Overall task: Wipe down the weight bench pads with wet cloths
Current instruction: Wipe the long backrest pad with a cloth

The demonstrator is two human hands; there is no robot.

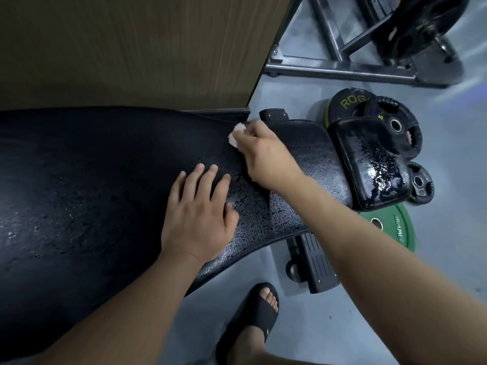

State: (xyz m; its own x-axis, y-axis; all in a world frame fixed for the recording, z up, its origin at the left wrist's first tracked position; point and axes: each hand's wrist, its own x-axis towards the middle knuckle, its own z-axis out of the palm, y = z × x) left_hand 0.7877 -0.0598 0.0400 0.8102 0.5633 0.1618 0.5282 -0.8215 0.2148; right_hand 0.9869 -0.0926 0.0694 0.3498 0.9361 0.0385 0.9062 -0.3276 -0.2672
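Observation:
A long black bench pad (92,180) fills the left and middle of the head view, its right end beaded with water drops. Beyond a gap lie a second black pad (316,148) and a smaller end pad (371,164), wet and glossy. My left hand (200,209) rests flat on the long pad with fingers spread. My right hand (261,151) grips a small white cloth (235,135) and presses it on the far edge of the long pad near the gap.
A wooden panel (137,46) stands behind the bench. Black weight plates (382,119) and a green plate (395,227) lie on the grey floor at right. A metal rack base (342,69) is at top right. My foot in a black slide (255,317) stands below the bench.

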